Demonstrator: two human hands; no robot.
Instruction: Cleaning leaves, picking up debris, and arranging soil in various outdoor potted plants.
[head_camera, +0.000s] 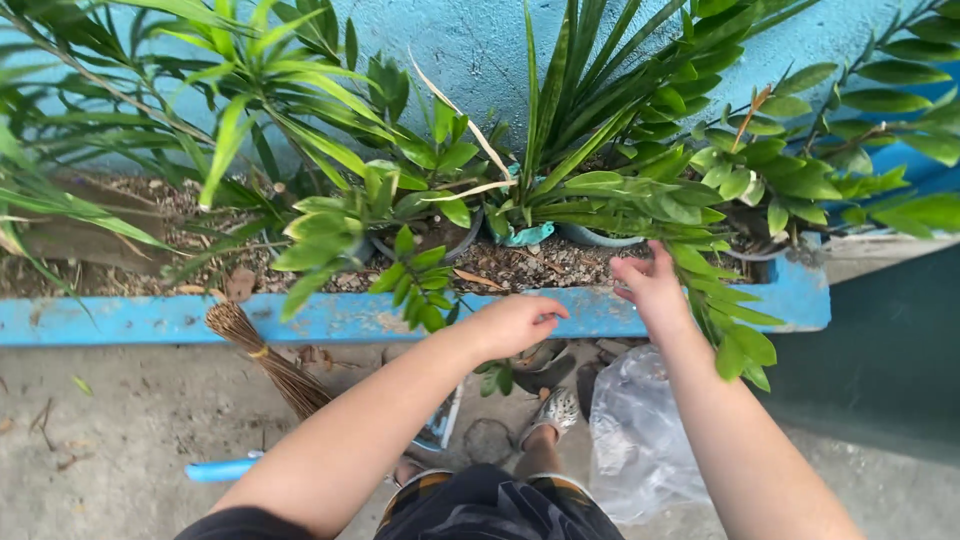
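My left hand (515, 322) hovers over the blue painted ledge (150, 318) of a planter bed, fingers curled shut, with nothing visible in it. My right hand (650, 285) reaches over the ledge to the gravelly soil (540, 265), thumb and fingers pinched close together beside a drooping glossy leaf stem (720, 310); what it pinches is too small to tell. A clear plastic bag (640, 430) lies on the ground under my right forearm. My foot in a grey perforated clog (555, 412) stands below.
Several potted leafy plants (420, 215) crowd the bed against a pale blue wall (480, 50). A twig broom (265, 360) with a blue handle (222, 469) lies on the concrete at left. A dark green wall (880, 350) is at right.
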